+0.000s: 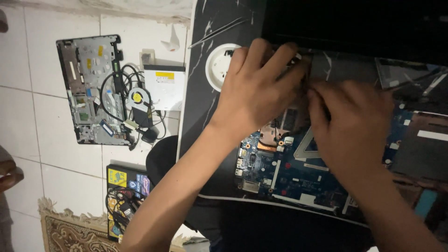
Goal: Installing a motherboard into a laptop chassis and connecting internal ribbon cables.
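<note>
Fingers of the left hand [259, 88] are curled down, and those of the right hand [350, 126] are bunched beside them, on the far edge of an opened laptop [280, 172] on the dark table [205, 70]; whether anything is gripped cannot be told.

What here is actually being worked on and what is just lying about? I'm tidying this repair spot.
In hand:
- left hand and right hand, both on the opened laptop
- blue laptop motherboard

Lying about:
- tweezers
- white round dish
- laptop palmrest shell
- cooling fan
- optical drive
</note>
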